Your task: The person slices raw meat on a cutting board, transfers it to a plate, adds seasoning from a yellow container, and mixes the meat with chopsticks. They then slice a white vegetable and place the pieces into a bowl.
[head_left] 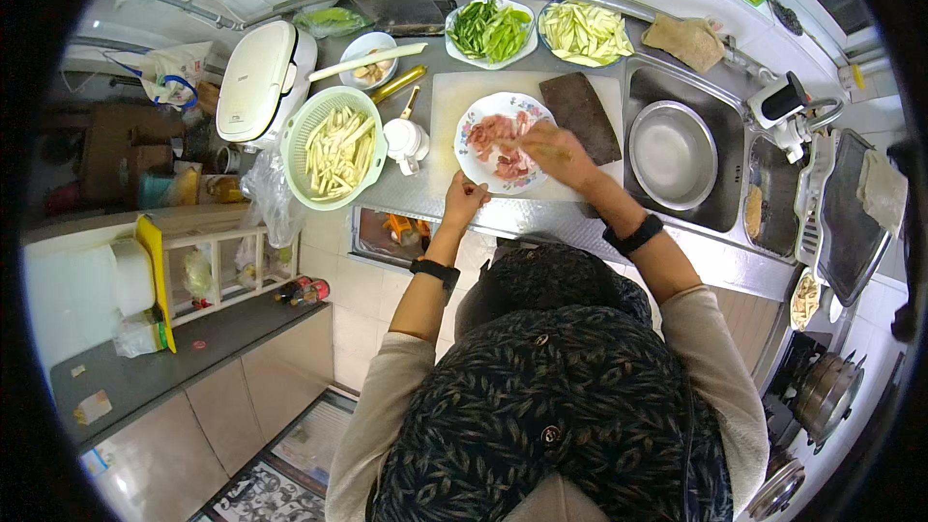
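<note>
A white plate [471, 172] with a floral rim stands on a pale cutting board [446, 123]. Sliced raw meat [511, 163] lies on it in loose piles. My left hand [466, 197] holds the plate's near-left rim. Over the plate's right side is my right hand [557, 151], its fingers down at the meat; whether they pinch a piece is hidden by the hand and blur. A broad dark blade, seemingly a cleaver [580, 112], rests on the board right of the plate, partly behind my right forearm.
Left of the board are a white lidded jar [406, 139] and a green colander [292, 177] of cut vegetable strips. Behind stand plates of green peppers [464, 58] and pale slices [587, 32]. A metal basin [673, 156] sits in the sink [645, 80] at right.
</note>
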`<control>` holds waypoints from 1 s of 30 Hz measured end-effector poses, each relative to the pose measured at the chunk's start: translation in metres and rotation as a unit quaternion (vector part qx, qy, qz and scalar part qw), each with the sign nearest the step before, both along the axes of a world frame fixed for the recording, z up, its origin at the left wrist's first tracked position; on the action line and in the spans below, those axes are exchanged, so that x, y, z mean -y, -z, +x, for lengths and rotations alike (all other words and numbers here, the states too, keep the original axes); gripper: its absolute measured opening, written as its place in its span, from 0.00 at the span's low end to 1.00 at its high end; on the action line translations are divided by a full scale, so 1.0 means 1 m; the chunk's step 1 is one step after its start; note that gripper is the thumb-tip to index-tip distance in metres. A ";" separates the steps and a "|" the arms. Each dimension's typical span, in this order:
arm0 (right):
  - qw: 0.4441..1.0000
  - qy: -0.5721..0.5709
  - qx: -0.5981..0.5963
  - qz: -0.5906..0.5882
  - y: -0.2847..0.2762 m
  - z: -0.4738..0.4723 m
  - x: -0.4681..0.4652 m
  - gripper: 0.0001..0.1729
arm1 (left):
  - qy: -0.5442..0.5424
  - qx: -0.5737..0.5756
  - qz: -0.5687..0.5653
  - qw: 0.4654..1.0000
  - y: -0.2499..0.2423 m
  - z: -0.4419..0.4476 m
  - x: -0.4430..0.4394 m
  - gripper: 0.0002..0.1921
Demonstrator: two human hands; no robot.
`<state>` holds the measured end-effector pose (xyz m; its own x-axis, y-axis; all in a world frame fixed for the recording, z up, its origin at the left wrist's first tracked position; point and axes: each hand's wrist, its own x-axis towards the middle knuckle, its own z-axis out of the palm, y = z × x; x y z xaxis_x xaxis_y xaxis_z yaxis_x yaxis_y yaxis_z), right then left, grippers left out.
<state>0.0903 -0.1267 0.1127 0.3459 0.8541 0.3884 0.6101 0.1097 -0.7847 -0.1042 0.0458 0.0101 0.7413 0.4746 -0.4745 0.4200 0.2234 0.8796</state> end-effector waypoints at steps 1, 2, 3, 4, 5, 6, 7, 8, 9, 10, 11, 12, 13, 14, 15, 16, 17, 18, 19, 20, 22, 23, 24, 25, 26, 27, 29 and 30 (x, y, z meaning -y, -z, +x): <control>0.999 0.012 0.041 0.000 0.002 0.009 -0.004 0.15 | -0.002 0.008 -0.005 1.000 0.000 -0.001 0.000 0.25; 0.992 0.089 -0.093 -0.012 0.003 0.010 -0.008 0.13 | -0.010 0.005 -0.009 1.000 0.001 -0.001 0.001 0.25; 0.991 0.080 -0.101 -0.017 0.003 0.012 -0.012 0.12 | -0.019 -0.007 -0.017 1.000 0.002 0.000 0.001 0.25; 0.990 0.088 -0.106 0.003 0.002 0.010 -0.017 0.12 | -0.022 -0.002 -0.020 1.000 0.003 -0.001 0.002 0.25; 0.989 0.090 -0.112 0.028 -0.001 0.007 -0.017 0.11 | -0.025 -0.004 -0.026 0.999 0.003 -0.001 0.002 0.26; 0.995 0.049 0.071 0.039 -0.006 0.004 -0.018 0.10 | -0.028 -0.006 -0.030 0.999 0.003 -0.001 0.001 0.26; 0.998 0.031 0.049 0.030 -0.012 -0.001 -0.017 0.09 | -0.023 -0.005 -0.028 0.999 0.003 -0.001 0.001 0.26; 1.000 0.013 0.021 -0.006 -0.018 -0.007 -0.010 0.08 | -0.018 -0.004 -0.027 0.999 0.003 -0.001 0.000 0.26; 0.997 -0.011 -0.012 -0.077 -0.025 -0.012 -0.003 0.08 | -0.018 -0.014 -0.025 0.999 0.002 -0.001 0.000 0.26; 0.998 -0.032 -0.032 -0.036 -0.033 -0.011 0.007 0.09 | -0.014 -0.002 -0.021 1.000 0.002 -0.001 0.000 0.26; 0.998 -0.035 -0.035 -0.040 -0.037 -0.013 0.015 0.09 | -0.015 0.000 -0.018 1.000 0.002 -0.001 0.000 0.26; 0.996 -0.042 -0.042 -0.063 -0.040 -0.017 0.022 0.09 | -0.015 -0.002 -0.016 1.000 0.003 -0.002 0.000 0.27; 0.994 -0.033 -0.053 -0.092 -0.041 -0.018 0.025 0.10 | -0.017 -0.002 -0.019 1.000 0.003 -0.002 0.001 0.27; 0.995 -0.061 -0.028 -0.080 -0.039 -0.017 0.025 0.10 | -0.018 -0.003 -0.021 1.000 0.003 -0.001 0.000 0.27; 0.995 -0.071 -0.007 -0.072 -0.036 -0.015 0.025 0.11 | -0.017 -0.005 -0.024 1.000 0.004 -0.002 0.000 0.27; 0.992 -0.106 0.025 -0.068 -0.032 -0.013 0.021 0.11 | -0.013 -0.001 -0.019 1.000 0.004 -0.001 -0.001 0.27; 0.997 -0.053 0.044 -0.037 -0.028 -0.007 0.015 0.12 | -0.009 0.003 -0.015 1.000 0.005 -0.001 -0.001 0.27; 0.997 -0.023 0.071 -0.009 -0.023 0.002 0.007 0.12 | -0.008 -0.008 -0.012 1.000 0.005 -0.001 -0.001 0.26; 0.996 0.020 0.089 0.011 -0.019 0.008 0.003 0.13 | -0.004 0.001 -0.011 1.000 0.005 -0.001 -0.001 0.27; 0.995 0.072 0.063 0.023 -0.016 0.014 0.004 0.11 | -0.004 -0.002 -0.011 1.000 0.005 0.000 -0.002 0.27; 0.991 0.134 -0.023 -0.005 -0.010 0.020 -0.003 0.10 | -0.007 -0.005 -0.011 1.000 0.005 0.000 -0.001 0.27; 0.979 0.190 -0.071 -0.013 -0.008 0.020 -0.005 0.10 | -0.009 -0.004 -0.011 1.000 0.005 0.000 -0.001 0.27; 0.988 0.152 0.016 0.020 -0.007 0.018 -0.005 0.10 | -0.010 -0.004 -0.010 1.000 0.005 0.000 -0.001 0.27; 0.993 0.118 0.017 0.002 -0.007 0.014 -0.004 0.10 | -0.011 0.002 -0.015 1.000 0.005 0.000 0.000 0.27; 0.995 0.096 0.015 -0.005 -0.007 0.006 -0.004 0.10 | -0.011 0.008 -0.018 1.000 0.004 -0.001 0.000 0.26; 0.998 0.046 0.019 -0.028 -0.007 -0.001 -0.003 0.11 | -0.013 0.007 -0.022 1.000 0.003 -0.001 -0.001 0.26; 0.998 0.034 -0.039 -0.021 -0.009 -0.015 0.002 0.12 | 0.001 0.001 -0.001 1.000 0.002 0.000 -0.001 0.26; 0.998 0.025 -0.045 -0.038 -0.009 -0.022 0.005 0.12 | 0.004 -0.009 0.007 1.000 0.002 0.001 -0.001 0.26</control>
